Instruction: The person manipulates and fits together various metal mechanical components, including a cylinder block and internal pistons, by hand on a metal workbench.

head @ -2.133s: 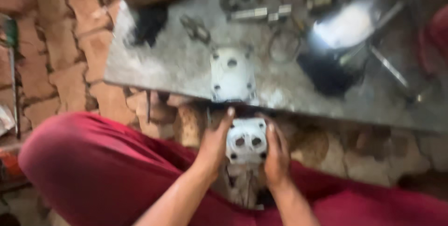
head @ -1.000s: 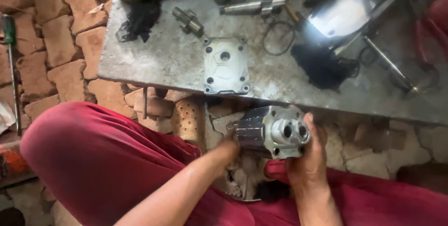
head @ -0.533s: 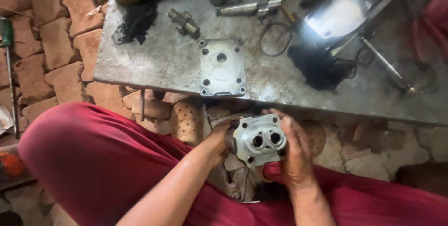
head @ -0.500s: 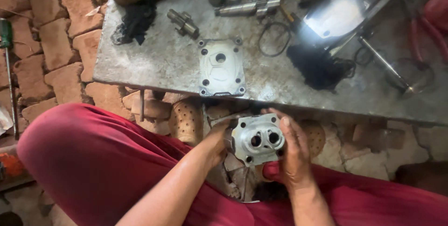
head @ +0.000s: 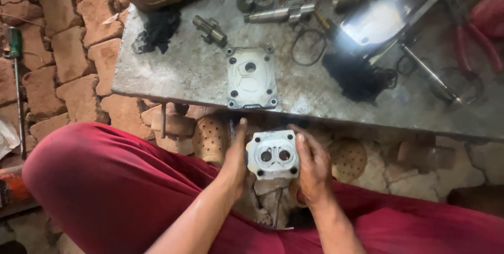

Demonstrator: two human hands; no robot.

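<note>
Both hands, left (head: 234, 160) and right (head: 313, 172), clasped the housing (head: 273, 154) by its sides over the lap, below the slab (head: 173, 75); greasy fingers could let it slip.

Pump body held over lap, below slab edge.
Left hand (head: 234, 160) and right hand (head: 313, 169) grip pump body (head: 272, 154) from either side, two bores facing up. On slab (head: 173, 70): cover plate (head: 251, 77) near edge, shaft (head: 278, 12), O-ring (head: 310, 46), black rag (head: 159, 28). Screwdriver (head: 17, 75) on bricks, left.
</note>
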